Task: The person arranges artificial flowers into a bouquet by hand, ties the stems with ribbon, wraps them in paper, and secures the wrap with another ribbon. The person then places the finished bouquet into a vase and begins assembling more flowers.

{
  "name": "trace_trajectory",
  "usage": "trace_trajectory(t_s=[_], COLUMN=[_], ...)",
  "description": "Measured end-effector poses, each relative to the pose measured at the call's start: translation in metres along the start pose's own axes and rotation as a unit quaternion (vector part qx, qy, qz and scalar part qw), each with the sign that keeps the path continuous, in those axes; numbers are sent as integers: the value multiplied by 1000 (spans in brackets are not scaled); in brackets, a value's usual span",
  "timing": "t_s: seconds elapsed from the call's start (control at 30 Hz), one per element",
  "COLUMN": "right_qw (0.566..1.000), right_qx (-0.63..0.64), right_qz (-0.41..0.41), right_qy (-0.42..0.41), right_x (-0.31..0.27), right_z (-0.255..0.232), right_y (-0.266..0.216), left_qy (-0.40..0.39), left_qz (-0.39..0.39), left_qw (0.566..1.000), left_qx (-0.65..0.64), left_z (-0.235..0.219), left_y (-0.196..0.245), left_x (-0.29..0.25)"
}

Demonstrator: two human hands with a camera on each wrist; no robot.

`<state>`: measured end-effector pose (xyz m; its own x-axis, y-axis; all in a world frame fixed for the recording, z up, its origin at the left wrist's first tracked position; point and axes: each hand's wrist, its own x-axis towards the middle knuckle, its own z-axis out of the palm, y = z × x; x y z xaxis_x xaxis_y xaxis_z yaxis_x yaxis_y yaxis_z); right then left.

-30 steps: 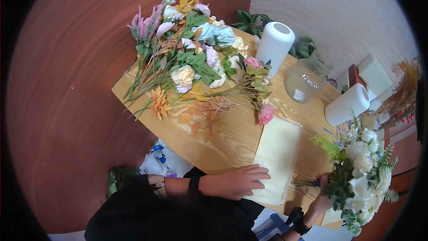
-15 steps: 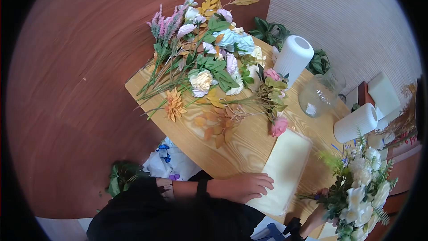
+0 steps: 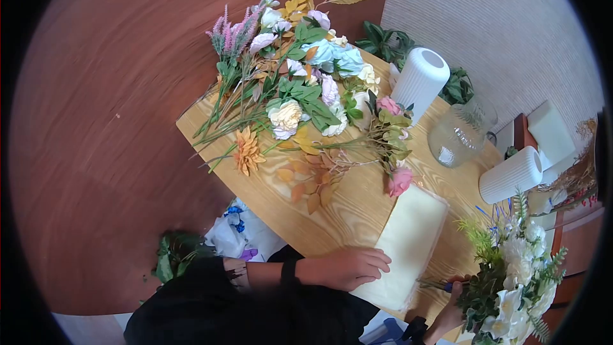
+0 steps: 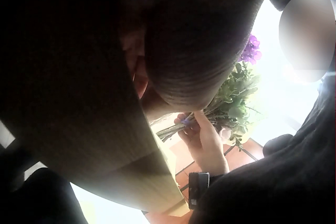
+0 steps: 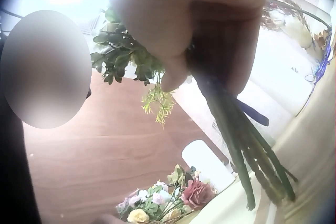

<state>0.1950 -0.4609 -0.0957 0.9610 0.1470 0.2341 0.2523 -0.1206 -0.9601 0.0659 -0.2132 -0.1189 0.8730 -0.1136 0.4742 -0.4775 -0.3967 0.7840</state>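
At the lower right of the head view, my right hand [image 3: 451,310] grips the tied stems of a bouquet of white flowers and greenery [image 3: 514,268]. The right wrist view shows its fingers curled round the green stems [image 5: 244,148], whose ends fan out below a blue tie [image 5: 253,112]. My left hand [image 3: 348,268] rests palm down with relaxed fingers at the left edge of a cream sheet stack [image 3: 408,243] on the wooden table [image 3: 281,211]. In the left wrist view the right hand [image 4: 206,145] holds the stems beyond the table edge.
Loose artificial flowers [image 3: 287,115] spread over the table's far left. A tall white ribbed vase [image 3: 421,83], a glass vase [image 3: 456,137] and another white vase [image 3: 511,174] stand along the right side. White bags [image 3: 239,233] lie below the table's left edge.
The head view has shifted, so the table appears further right and lower than at first. The bouquet has tilted a little in my right hand. My left hand stays on the sheets.
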Motion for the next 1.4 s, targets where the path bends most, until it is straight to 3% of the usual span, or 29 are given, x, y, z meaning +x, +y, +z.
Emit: trace_trajectory(t_s=[0.93,1.17,1.33,1.4], right_qw=[996,998,994,993], right_qx=[39,13,37,42], right_qz=[-21,-14,-24,-25], right_qy=[-79,-58,-96,-105], right_x=[4,-16,-7,-7], right_z=[12,-15,7,13], right_y=[23,11,10,9], left_qy=[5,-17,-5,3], left_qz=[6,12,-13,28], left_qw=[1000,1000,1000,995], left_qx=[-30,-1,4,100], left_z=[-2,4,-4,-8], left_y=[2,-2,9,15], left_x=[4,5,6,11])
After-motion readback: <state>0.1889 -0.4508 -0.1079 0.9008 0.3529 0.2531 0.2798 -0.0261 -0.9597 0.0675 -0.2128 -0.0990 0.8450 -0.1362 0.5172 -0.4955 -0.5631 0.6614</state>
